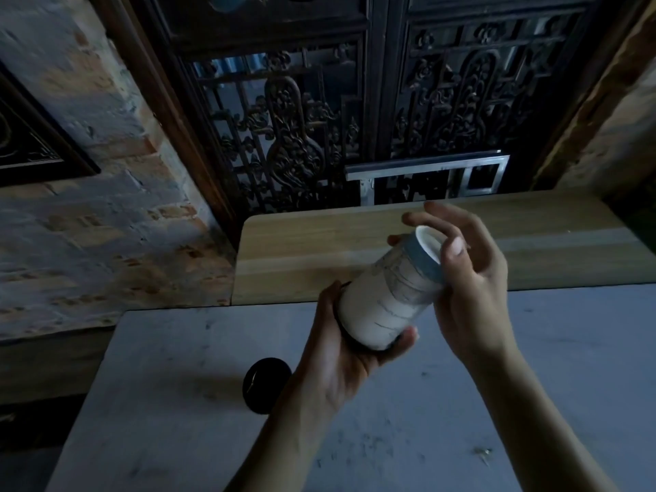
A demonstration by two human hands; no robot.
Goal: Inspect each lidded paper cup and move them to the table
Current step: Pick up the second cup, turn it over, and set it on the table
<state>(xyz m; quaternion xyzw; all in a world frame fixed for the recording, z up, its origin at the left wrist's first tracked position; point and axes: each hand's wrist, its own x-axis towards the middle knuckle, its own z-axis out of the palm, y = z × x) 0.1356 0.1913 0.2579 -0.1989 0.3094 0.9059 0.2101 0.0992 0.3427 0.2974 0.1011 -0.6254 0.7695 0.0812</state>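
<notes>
2 hands hold 1 paper cup [387, 292] tilted above the grey table [532, 349]: left hand [337, 353] wraps its lidded end, right hand [468, 275] loosely fingers its base. 1 black lid [264, 385] lies near left.

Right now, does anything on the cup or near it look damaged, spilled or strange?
No spill shows. The paper cup is held tilted, bottom end up and away, between the left hand and right hand. Its wall has grey streaks; dirt or print, I cannot tell. A black lid lies separately on the grey surface.
</notes>
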